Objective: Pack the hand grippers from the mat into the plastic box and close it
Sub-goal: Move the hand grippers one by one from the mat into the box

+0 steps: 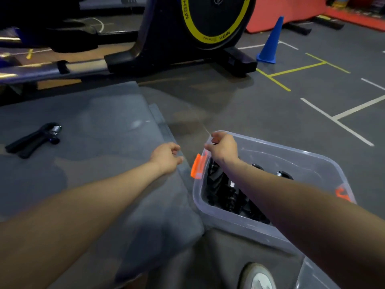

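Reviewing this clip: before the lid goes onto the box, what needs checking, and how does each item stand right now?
1. All grippers packed: not ok; one hand gripper lies on the mat.
2. Plastic box open: ok.
3. Clear lid held: ok; left hand and right hand seem to pinch its edge.
4. Packed grippers below the rim: cannot tell.
5. Orange latch off the rim: cannot tell.
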